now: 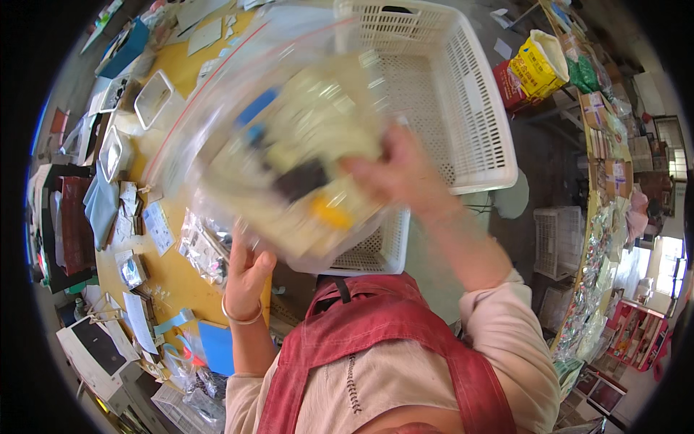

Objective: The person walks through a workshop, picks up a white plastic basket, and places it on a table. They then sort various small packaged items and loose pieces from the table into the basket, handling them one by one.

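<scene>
A large clear zip bag (318,123) with a red seal line is held up in front of me, smeared by motion. Inside it show pale cream-coloured pieces and blue, black and orange-yellow items whose kind I cannot make out. My right hand (394,170) grips the bag's right side, thumb in front. At its lower left corner, my left hand (249,271) is closed at the bag, its fingers partly hidden behind the plastic. Behind and right of the bag stands a white perforated plastic crate (499,137). A second white crate (396,249) shows beneath the bag, close to my apron.
To the left stretches a yellow table (170,278) with clear plastic tubs (154,101), a blue cloth (100,206), small packets (202,249) and cards. A yellow and red sack (538,69) stands at the far right. Long shelving (593,217) with many packets runs along the right.
</scene>
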